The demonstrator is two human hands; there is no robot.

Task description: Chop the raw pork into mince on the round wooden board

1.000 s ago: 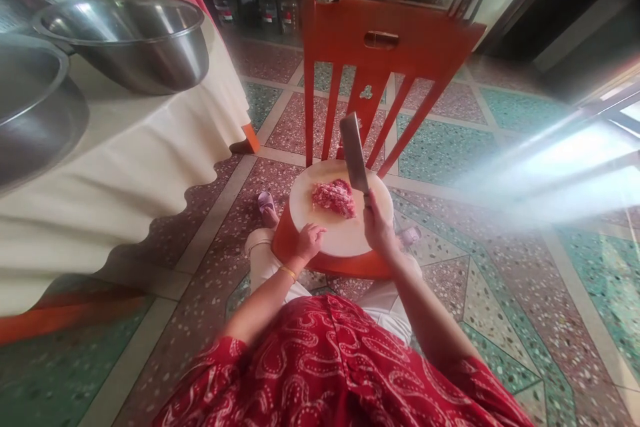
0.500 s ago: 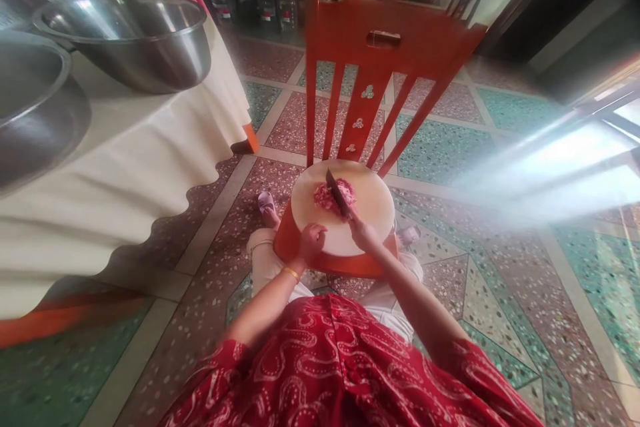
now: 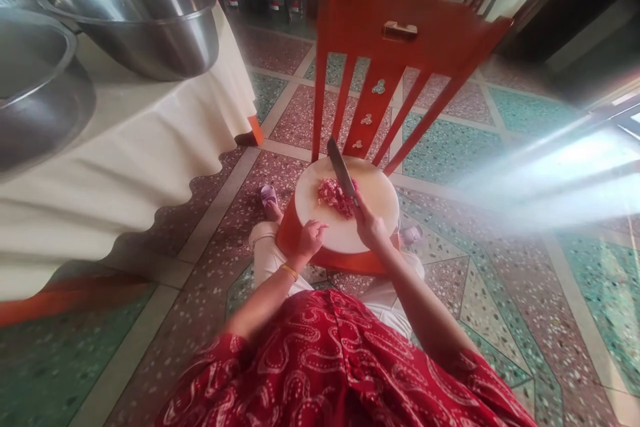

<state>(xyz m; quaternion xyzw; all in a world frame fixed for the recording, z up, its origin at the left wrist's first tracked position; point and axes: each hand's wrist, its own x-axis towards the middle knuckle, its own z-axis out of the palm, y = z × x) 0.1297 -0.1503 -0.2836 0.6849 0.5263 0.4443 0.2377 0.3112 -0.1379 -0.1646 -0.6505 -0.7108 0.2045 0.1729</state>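
Note:
My right hand [image 3: 371, 225] grips a kitchen knife [image 3: 342, 170] by its handle, the blade slanting away to the upper left over the board. Below and beside the blade lies a small heap of chopped raw meat [image 3: 336, 197], part of it hidden by the knife. It rests on a round, pale cutting board [image 3: 380, 187] set on the seat of a red-orange chair [image 3: 290, 233]. At the board's near left rim is my left hand [image 3: 313, 238], its fingers curled in with nothing visible in them.
Two large steel bowls, a far bowl [image 3: 145, 33] and a near bowl [image 3: 45, 93], stand on a table with a cream cloth [image 3: 165, 140] to my left. The chair's slatted backrest [image 3: 410, 30] rises behind the board. My legs straddle the seat.
The knife has lifted off the meat, its tip now reaching past the board's far edge. My left hand has shifted slightly, a finger less tucked. The view has tilted a little.

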